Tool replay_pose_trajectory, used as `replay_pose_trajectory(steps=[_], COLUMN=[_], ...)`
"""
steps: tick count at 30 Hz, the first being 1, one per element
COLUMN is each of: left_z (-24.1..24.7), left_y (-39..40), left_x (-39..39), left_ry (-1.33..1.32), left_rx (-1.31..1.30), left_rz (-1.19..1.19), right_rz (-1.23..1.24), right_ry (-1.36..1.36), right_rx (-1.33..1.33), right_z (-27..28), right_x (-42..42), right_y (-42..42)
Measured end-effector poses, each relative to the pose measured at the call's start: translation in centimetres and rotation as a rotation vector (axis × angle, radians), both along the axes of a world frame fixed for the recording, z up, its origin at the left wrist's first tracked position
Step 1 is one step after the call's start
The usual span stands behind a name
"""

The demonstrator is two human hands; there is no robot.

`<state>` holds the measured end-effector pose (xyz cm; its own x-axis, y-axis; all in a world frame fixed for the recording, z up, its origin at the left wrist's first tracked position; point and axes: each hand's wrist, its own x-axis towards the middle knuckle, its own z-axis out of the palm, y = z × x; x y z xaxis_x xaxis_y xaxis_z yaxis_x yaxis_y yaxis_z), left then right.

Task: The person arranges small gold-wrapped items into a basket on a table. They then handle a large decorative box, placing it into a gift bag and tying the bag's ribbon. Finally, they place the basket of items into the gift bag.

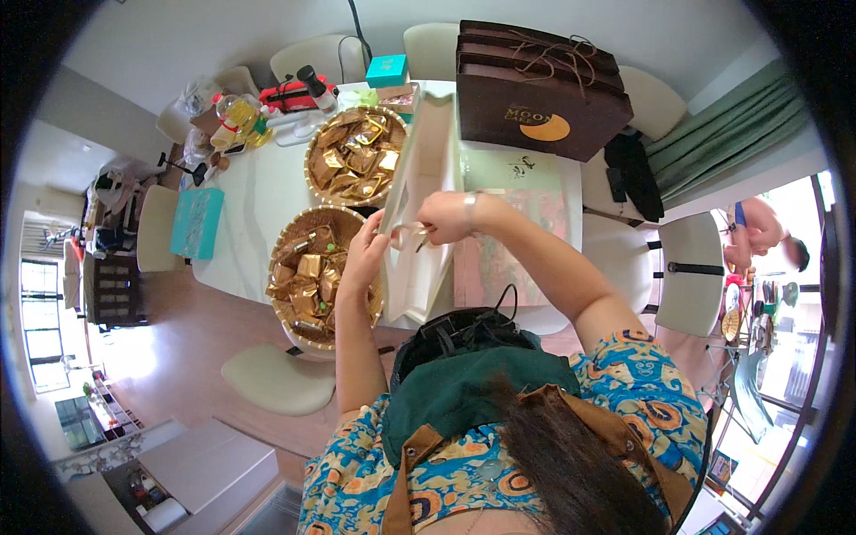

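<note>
A long white open box (424, 144) lies lengthwise on the white table (234, 247) before me. My left hand (366, 253) holds the box's left wall, its fingertips over the rim. Over the box's inside, my right hand (445, 217) has its fingers curled around a small clear and dark item that is blurred; I cannot tell what it is. Left of the box stand two round woven baskets, the far one (309, 160) and the near one (274, 257), both holding gold-wrapped pieces (309, 266).
Brown mooncake gift bags (488, 93) stand at the back right. Flat green (508, 170) and pink (498, 267) boxes lie right of the white box. A turquoise box (196, 224), an oil bottle (251, 124) and a chair (281, 381) are to the left. Another person (762, 231) is far right.
</note>
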<state>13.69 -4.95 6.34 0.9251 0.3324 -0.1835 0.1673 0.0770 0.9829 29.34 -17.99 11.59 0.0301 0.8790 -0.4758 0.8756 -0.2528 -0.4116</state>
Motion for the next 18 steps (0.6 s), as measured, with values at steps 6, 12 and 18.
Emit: replay_pose_trajectory(steps=[6,12,18], left_z=[0.6,-0.6,0.3], left_y=[0.2,-0.2,-0.4], left_x=[-0.2,0.1,0.3], left_ry=[0.132,0.018,0.090], left_rx=[-0.114,-0.164,-0.021], left_rz=[-0.003,-0.011,0.002], right_rz=[-0.489,-0.792,-0.836], right_ry=[0.302,0.129,-0.024], right_rx=[0.830,0.816,0.489], right_z=[10.4,5.8,-13.6], right_x=[-0.7,0.1,2.4], right_y=[-12.2,-13.9,-13.5])
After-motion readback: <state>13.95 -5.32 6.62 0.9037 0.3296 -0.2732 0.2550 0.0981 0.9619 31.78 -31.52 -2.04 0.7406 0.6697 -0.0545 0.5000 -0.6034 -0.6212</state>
